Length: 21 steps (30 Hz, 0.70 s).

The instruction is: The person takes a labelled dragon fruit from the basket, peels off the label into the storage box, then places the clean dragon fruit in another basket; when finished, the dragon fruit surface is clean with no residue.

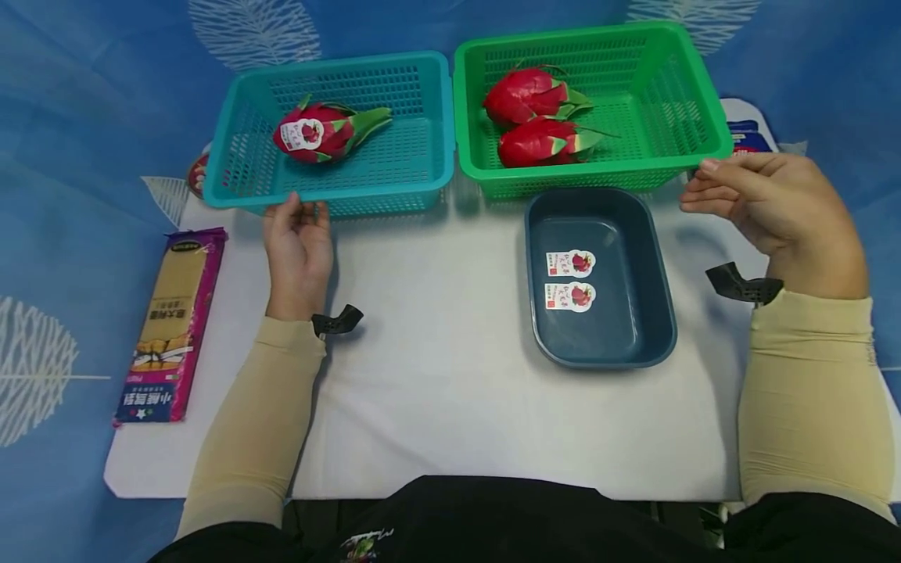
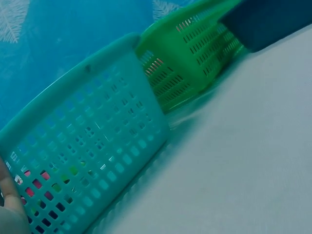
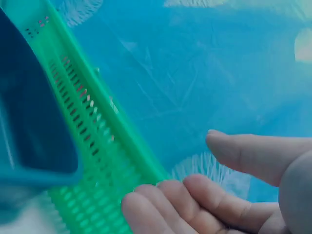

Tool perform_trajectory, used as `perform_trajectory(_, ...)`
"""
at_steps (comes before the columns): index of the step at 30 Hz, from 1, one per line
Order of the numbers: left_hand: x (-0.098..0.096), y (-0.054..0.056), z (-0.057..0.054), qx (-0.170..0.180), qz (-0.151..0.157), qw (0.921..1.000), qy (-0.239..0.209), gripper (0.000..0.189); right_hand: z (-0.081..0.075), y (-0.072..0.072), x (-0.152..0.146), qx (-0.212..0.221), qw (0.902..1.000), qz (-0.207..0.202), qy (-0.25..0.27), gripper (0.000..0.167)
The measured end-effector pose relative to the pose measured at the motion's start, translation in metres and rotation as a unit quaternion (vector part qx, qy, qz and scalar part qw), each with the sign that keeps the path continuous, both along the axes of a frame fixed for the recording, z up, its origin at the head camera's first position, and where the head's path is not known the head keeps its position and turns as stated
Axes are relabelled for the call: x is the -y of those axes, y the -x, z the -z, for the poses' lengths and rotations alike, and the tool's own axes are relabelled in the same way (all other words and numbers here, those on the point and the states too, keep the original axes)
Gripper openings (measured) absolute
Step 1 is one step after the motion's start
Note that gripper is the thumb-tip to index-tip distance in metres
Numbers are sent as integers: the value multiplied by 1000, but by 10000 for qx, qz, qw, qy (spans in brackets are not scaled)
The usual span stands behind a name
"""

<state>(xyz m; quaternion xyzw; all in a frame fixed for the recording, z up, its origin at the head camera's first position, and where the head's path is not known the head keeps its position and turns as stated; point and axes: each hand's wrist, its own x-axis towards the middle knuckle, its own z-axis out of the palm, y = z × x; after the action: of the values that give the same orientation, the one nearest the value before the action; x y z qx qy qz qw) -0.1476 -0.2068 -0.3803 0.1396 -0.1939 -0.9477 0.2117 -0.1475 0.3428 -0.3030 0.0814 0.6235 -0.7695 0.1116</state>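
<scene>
White tabletop (image 1: 436,352) before me bears a green basket (image 1: 598,169) far right, a turquoise basket (image 1: 394,192) far left and a blue tub (image 1: 598,332) nearer. My left hand (image 1: 299,258) touches the turquoise basket's near rim; whether it grips, I can't tell. My right hand (image 1: 788,205), thumb apart, holds nothing near the green basket. One dragon fruit (image 1: 334,139) lies in the left basket, two other fruits (image 1: 528,145) in the right.

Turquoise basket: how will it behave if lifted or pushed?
The turquoise basket is probably light for its size, given the perforated walls. Likely fairly stiff, since the walls stand straight. Lifting may dip its left end: the dragon fruit lies left of centre.
</scene>
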Motion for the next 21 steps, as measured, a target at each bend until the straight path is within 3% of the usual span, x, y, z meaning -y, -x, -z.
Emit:
perform_trajectory(1,-1,0,0,3,1,10000,1,22,-5,0,3,-36,9982,-133,-578,23)
perform_trajectory(3,-2,0,1,-23,4,10000,38,22,-17,2,16,-238,9809,-526,-1860,33)
perform_trajectory(6,-3,-2,1,-58,2,10000,63,20,-38,15,54,-722,9308,-1224,-3367,43)
perform_trajectory(9,-2,-3,0,-74,10,9999,100,20,-61,38,104,-1647,8831,-1891,-3964,41)
perform_trajectory(12,0,-3,0,-81,24,9999,134,20,-76,62,162,-2516,8188,-2494,-4518,38)
perform_trajectory(15,1,-2,0,-117,10,9998,174,20,-83,82,221,-3332,7346,-3121,-5020,36)
perform_trajectory(17,1,-3,0,-146,-10,9997,178,19,-86,93,258,-3715,6846,-3475,-5221,35)
perform_trajectory(19,0,-3,0,-129,-15,9998,175,19,-87,102,290,-3971,6432,-3744,-5371,34)
perform_trajectory(21,-1,-4,0,-114,-20,9998,143,20,-89,111,318,-4050,6134,-3913,-5538,34)
